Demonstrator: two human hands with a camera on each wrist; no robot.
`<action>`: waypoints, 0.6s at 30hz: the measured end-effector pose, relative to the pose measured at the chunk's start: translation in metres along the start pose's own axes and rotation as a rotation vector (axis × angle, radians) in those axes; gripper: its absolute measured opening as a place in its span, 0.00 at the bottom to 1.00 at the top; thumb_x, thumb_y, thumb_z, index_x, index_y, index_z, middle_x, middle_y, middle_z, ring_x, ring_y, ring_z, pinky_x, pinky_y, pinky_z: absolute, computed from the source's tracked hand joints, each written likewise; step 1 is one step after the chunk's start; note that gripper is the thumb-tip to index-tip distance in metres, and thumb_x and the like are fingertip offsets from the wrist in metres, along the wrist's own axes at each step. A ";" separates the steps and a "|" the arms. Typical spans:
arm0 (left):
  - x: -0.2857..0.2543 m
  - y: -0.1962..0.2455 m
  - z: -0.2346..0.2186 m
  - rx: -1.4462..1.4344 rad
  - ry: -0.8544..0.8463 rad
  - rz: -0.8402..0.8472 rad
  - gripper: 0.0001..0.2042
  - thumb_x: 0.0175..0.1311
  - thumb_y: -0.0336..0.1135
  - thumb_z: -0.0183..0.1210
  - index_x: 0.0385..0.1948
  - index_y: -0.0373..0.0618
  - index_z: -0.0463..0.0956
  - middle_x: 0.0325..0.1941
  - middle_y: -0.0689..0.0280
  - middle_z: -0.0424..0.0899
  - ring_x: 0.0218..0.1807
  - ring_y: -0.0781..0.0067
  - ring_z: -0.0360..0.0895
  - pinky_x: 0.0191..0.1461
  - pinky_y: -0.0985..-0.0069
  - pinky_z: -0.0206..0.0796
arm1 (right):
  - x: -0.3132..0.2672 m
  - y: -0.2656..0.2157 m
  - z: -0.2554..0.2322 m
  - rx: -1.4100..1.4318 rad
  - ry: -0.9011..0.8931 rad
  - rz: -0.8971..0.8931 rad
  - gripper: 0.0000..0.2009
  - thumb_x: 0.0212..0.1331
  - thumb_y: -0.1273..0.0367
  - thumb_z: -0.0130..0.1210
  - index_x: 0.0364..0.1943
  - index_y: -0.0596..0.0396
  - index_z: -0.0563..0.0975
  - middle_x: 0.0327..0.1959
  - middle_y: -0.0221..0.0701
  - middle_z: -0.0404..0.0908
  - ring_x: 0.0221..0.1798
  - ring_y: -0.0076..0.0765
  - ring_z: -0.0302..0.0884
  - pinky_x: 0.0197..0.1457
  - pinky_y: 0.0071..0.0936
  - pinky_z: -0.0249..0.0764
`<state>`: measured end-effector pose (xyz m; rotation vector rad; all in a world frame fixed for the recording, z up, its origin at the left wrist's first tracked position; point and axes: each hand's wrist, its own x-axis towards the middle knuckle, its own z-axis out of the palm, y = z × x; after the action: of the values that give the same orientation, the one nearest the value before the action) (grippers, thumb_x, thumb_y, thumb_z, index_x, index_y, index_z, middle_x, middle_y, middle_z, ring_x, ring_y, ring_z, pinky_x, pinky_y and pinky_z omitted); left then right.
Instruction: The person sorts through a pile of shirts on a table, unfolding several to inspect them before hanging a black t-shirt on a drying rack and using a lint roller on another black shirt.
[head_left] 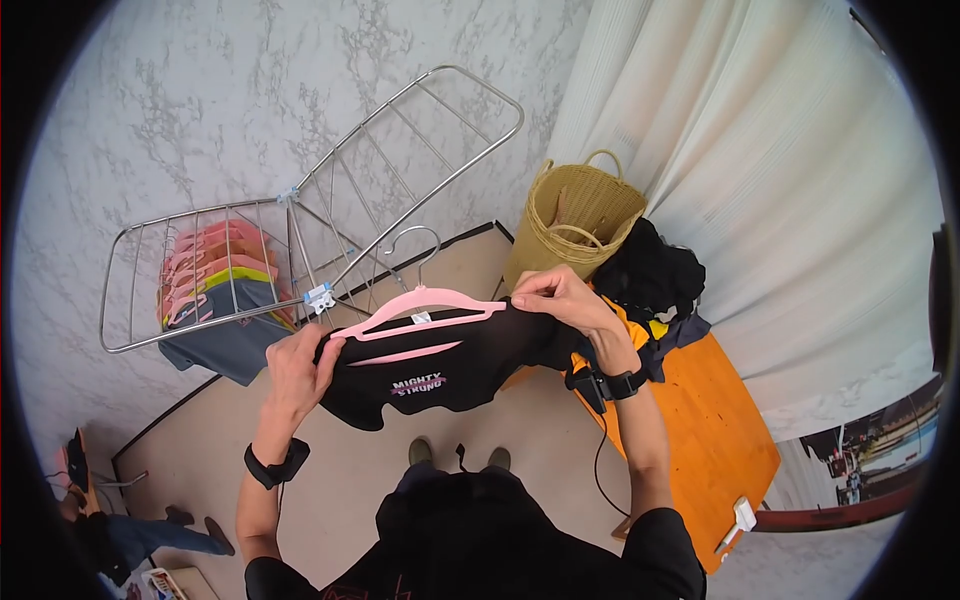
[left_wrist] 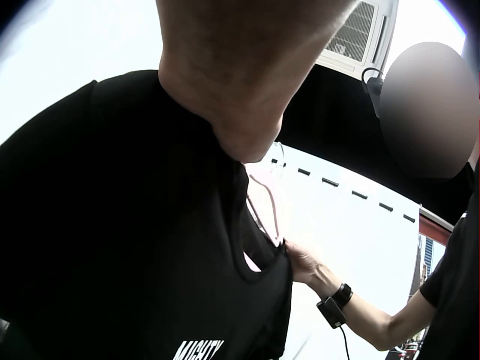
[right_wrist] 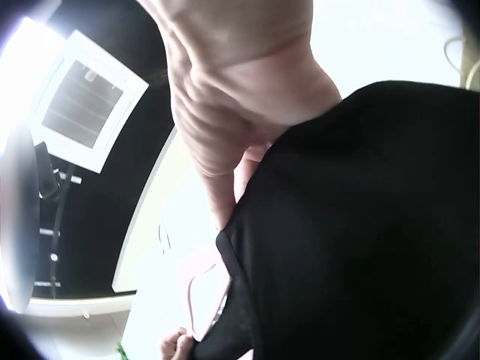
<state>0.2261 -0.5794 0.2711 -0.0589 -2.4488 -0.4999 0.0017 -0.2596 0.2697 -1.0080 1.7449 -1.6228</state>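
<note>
A black T-shirt (head_left: 470, 375) with "MIGHTY STRONG" printed on its chest hangs in the air in front of the person, on a pink hanger (head_left: 425, 297) with a metal hook. At the shirt's left shoulder in the head view, the left hand (head_left: 295, 365) pinches the cloth by the hanger's end. The right hand (head_left: 560, 300) pinches the opposite shoulder between thumb and fingers, right at the hanger's other tip. The neckline shows over the hanger's lower bar. In the right wrist view the black cloth (right_wrist: 360, 225) covers much of the picture and drops from the right hand's fingertips.
A folding metal drying rack (head_left: 370, 250) stands ahead, with several garments on pink hangers (head_left: 215, 265) at its left. A wicker basket (head_left: 540, 235) and a heap of dark clothes (head_left: 650, 275) lie toward the right by an orange table (head_left: 710, 430). Another person's legs (head_left: 175, 535) show lower left.
</note>
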 end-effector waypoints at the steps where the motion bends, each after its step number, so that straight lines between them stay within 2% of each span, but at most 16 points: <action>1: 0.000 -0.001 0.000 0.026 0.012 0.027 0.06 0.59 0.31 0.63 0.30 0.41 0.75 0.21 0.58 0.76 0.23 0.55 0.75 0.27 0.68 0.65 | 0.000 0.000 -0.001 0.063 0.001 0.029 0.08 0.61 0.70 0.62 0.33 0.64 0.83 0.28 0.22 0.76 0.32 0.14 0.68 0.37 0.16 0.65; 5: 0.000 0.002 -0.005 0.066 0.025 0.050 0.07 0.58 0.33 0.65 0.29 0.43 0.75 0.21 0.60 0.76 0.22 0.57 0.75 0.26 0.68 0.64 | -0.004 0.006 0.003 0.089 -0.039 0.135 0.06 0.59 0.71 0.62 0.33 0.62 0.83 0.31 0.24 0.81 0.35 0.15 0.74 0.41 0.14 0.69; 8: -0.002 0.002 -0.008 0.060 0.020 0.024 0.07 0.58 0.33 0.65 0.29 0.43 0.75 0.21 0.60 0.76 0.22 0.57 0.75 0.26 0.67 0.65 | -0.009 0.005 0.006 0.099 0.001 0.134 0.06 0.58 0.72 0.63 0.35 0.60 0.83 0.32 0.23 0.82 0.35 0.15 0.75 0.40 0.14 0.70; 12: -0.001 0.001 -0.010 0.048 0.025 0.034 0.07 0.58 0.33 0.65 0.29 0.43 0.75 0.22 0.60 0.76 0.23 0.56 0.75 0.27 0.67 0.65 | -0.009 -0.007 0.003 0.150 -0.080 0.184 0.05 0.57 0.71 0.65 0.33 0.59 0.82 0.30 0.21 0.81 0.33 0.14 0.74 0.40 0.14 0.70; 14: -0.001 -0.001 -0.013 0.057 -0.032 0.038 0.06 0.58 0.30 0.64 0.31 0.41 0.75 0.24 0.57 0.77 0.26 0.53 0.75 0.30 0.67 0.66 | -0.007 -0.009 0.002 0.155 -0.153 0.212 0.05 0.56 0.71 0.66 0.32 0.57 0.81 0.28 0.18 0.79 0.32 0.11 0.73 0.38 0.12 0.69; 18: 0.000 0.003 -0.016 0.070 -0.036 0.085 0.07 0.57 0.30 0.64 0.30 0.41 0.75 0.25 0.58 0.77 0.26 0.54 0.75 0.31 0.66 0.65 | -0.007 0.001 -0.002 0.139 -0.250 0.265 0.06 0.56 0.71 0.66 0.29 0.55 0.80 0.26 0.16 0.76 0.29 0.10 0.69 0.34 0.12 0.65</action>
<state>0.2354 -0.5828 0.2840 -0.1432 -2.4847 -0.3792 0.0037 -0.2525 0.2686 -0.8349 1.5055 -1.3681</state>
